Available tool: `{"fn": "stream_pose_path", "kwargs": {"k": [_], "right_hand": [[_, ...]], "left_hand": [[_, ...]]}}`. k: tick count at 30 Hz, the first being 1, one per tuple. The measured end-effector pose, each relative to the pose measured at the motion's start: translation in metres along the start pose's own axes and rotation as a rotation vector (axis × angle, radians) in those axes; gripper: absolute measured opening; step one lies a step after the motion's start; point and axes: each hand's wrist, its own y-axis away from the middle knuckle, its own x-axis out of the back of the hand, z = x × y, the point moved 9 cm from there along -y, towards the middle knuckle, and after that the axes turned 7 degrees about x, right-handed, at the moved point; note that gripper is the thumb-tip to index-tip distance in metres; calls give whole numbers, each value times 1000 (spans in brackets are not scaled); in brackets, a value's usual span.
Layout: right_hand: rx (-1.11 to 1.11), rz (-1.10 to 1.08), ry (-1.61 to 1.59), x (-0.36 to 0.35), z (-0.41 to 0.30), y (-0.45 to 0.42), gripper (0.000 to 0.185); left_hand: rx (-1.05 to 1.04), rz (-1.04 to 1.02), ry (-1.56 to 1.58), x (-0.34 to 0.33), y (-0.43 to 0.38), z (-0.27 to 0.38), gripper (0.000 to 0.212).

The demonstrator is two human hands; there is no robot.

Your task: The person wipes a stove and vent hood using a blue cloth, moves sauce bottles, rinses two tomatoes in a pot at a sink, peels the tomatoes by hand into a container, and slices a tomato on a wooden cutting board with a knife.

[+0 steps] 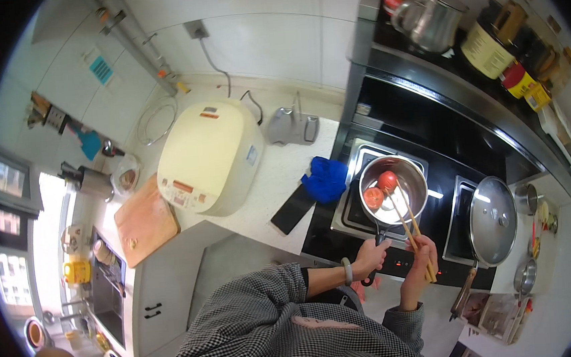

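Note:
A stainless steel saucepan [421,188] rests on the left burner of the black cooktop [439,216]. In it lie two tomatoes: a whole-looking one [388,181] and another with a paler, cut-looking face [373,198]. My left hand [369,257], with a pale bangle at the wrist, grips the pan's black handle [380,239]. A pair of wooden chopsticks [409,216] is held in my right hand [418,268]. Their tips reach into the pan beside the upper tomato; whether they touch it I cannot tell.
A lidded wok [493,217] occupies the right burner, its wooden handle [464,290] jutting over the front edge. Left of the cooktop are a blue cloth [326,179], a black flat slab [292,213], a cream rice cooker [213,156] and a wooden cutting board [147,222]. A metal pitcher [431,18] stands above.

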Motion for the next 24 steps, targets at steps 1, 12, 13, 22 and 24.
{"fn": "stream_pose_path", "kwargs": {"k": [1,12,13,22,24], "right_hand": [[-7,5,-32,-2,-3,3,35],[115,-175,-154,-75,-88,71,22],[122,-212,-139,-89,-95,82,23],[-31,-666,-283,-258,-134,231,30],[-45,-769,-292,-299,-145,265,29]], "left_hand": [[-20,19,-45,9,10,0,42],[34,81,64,150,281,61,43],[87,106,29,163,305,46,42],[269,471,245,260,537,-33,37],[279,557,313,281,575,-50,32]]}}
